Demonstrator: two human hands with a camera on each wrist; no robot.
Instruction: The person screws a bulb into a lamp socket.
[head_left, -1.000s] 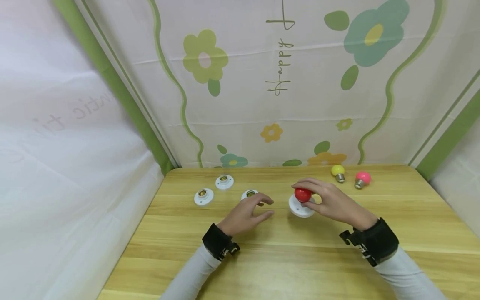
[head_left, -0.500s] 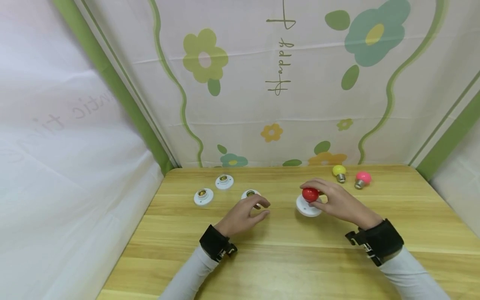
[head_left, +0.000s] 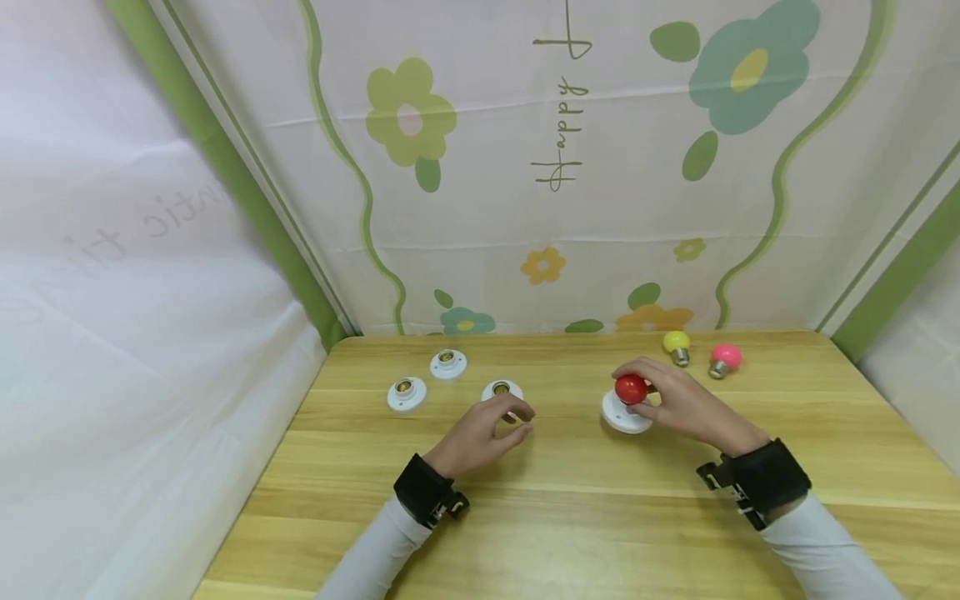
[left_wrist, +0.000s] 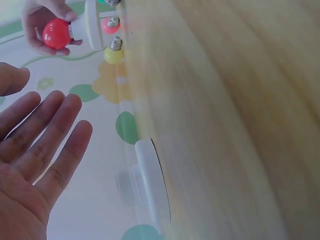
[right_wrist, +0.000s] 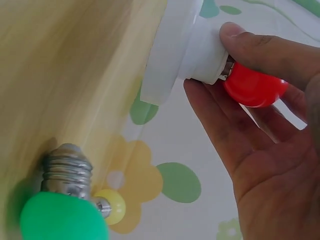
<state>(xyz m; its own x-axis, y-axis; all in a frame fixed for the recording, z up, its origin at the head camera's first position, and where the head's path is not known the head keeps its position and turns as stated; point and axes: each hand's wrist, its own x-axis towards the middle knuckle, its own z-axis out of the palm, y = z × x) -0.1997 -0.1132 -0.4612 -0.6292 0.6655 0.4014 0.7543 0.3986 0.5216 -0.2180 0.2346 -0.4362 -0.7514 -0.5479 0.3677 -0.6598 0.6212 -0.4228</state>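
My right hand (head_left: 686, 406) grips a white lamp socket (right_wrist: 205, 55) by its collar, thumb on one side and fingers on the other. A red bulb (right_wrist: 255, 85) sits in that socket, a strip of its metal base showing at the collar, its globe inside my curved fingers. The round base is close over the wooden table. My left hand (head_left: 480, 433) holds nothing; its fingers are loosely bent in the head view and spread in the left wrist view. Just beyond its fingertips stands another white lamp socket (head_left: 502, 389), partly hidden by the hand.
Two more lamp sockets, one at the back (head_left: 448, 364) and one farther left (head_left: 407, 394), stand on the table (head_left: 570, 517). A yellow bulb (head_left: 677, 343) and a pink bulb (head_left: 725, 358) lie at the back right. A green bulb (right_wrist: 62, 217) lies nearer my right wrist.
My right hand has moved to the right, carrying the lamp socket and red bulb with it. My left hand has drawn back slightly to the left.
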